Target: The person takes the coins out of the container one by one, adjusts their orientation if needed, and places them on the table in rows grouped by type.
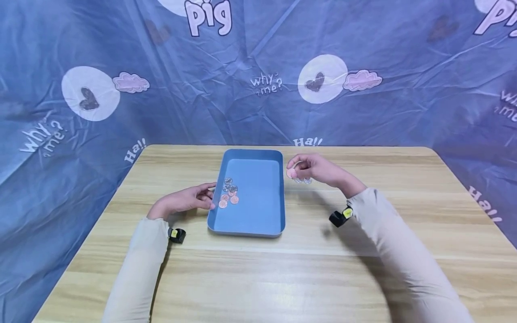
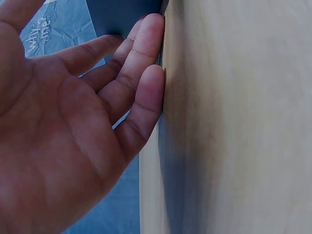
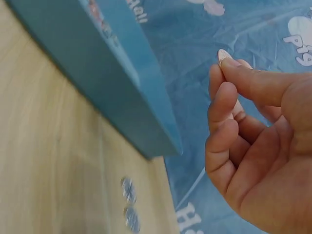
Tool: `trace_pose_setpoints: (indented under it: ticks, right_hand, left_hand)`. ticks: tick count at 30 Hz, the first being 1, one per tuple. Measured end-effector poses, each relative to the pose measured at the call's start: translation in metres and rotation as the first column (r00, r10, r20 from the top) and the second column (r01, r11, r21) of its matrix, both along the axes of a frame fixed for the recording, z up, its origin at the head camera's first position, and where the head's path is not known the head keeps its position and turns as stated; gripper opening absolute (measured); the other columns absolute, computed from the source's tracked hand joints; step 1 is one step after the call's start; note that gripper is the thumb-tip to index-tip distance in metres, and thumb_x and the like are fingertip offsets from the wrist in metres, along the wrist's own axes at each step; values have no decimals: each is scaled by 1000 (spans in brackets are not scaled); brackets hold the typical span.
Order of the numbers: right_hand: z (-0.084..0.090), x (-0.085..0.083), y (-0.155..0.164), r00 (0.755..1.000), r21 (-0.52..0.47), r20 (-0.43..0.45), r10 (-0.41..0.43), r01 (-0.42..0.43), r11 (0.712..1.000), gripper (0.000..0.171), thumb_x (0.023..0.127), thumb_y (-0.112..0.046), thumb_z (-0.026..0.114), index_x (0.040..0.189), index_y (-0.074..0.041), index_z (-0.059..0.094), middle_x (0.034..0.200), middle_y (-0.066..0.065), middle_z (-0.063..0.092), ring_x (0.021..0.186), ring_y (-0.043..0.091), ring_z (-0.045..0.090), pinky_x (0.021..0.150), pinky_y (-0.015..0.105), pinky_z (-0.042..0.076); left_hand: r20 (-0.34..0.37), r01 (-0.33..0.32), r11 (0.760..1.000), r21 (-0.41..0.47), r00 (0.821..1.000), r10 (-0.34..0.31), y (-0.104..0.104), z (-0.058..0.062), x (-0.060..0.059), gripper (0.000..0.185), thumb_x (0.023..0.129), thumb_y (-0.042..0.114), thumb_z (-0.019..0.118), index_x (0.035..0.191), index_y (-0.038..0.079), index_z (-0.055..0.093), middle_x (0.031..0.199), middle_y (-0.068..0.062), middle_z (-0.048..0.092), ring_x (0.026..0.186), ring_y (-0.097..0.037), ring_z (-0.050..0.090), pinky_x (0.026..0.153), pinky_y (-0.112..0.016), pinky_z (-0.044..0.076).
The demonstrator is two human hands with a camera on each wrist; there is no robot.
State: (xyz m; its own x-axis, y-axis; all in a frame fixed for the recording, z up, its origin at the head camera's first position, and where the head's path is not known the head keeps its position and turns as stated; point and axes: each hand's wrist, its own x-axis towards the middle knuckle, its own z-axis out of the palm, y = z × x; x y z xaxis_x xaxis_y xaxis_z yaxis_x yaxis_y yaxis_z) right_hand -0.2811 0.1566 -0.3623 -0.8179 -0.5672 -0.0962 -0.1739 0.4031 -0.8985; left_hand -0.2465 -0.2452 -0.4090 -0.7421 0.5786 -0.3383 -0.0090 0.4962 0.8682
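Fingers [image 3: 229, 105] of right hand [image 1: 319, 170] pinch a coin [image 1: 291, 173], lifted at tray's [image 1: 278, 197] 2 o'clock | left hand [image 1: 190, 199] fingers straight, steadying tray at 9 o'clock | spare coins [image 1: 303, 180] on worktop [image 1: 363, 251]

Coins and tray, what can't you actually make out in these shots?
- Coins in the tray: head view, too small to count or identify; hidden by the tray wall in the right wrist view.
- Coin pinched by the right hand: right wrist view shows only its edge past the fingers.
- Left hand: left wrist view, palm cut off; tray nearly hidden.
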Motion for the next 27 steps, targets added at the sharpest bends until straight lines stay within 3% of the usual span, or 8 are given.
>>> trace_pose_setpoints:
  ticks: [9, 17, 27]
  right_hand:
    - [-21, 10, 20, 999, 71, 30, -30, 28, 997, 21, 89, -11, 68, 108, -3, 63, 78, 6, 64, 65, 10, 48, 59, 26, 40]
    - [-45, 16, 24, 999, 101, 46, -2, -3, 995, 22, 86, -3, 68, 106, 3, 63, 68, -1, 53, 56, 6, 42, 52, 20, 34]
    - [-55, 14, 23, 999, 171, 34, -38, 31, 985, 21, 85, -3, 68, 105, 3, 64, 65, 0, 52, 55, 8, 41, 49, 19, 34]
  left_hand:
    - [-2, 0, 1000, -20, 1000, 0, 0, 1, 0, 87, 91, 17, 67, 155, 2, 10, 125, -18, 48, 102, -13, 54, 103, -32, 41]
    - [-7, 4, 1000, -14, 1000, -4, -1, 0, -1, 87, 90, 17, 67, 155, 2, 10, 126, -18, 48, 102, -13, 55, 103, -32, 41]
    - [-4, -7, 1000, -17, 1000, 7, 0, -1, -1, 87, 90, 18, 68, 154, 3, 12, 125, -17, 48, 104, -14, 52, 98, -25, 42]
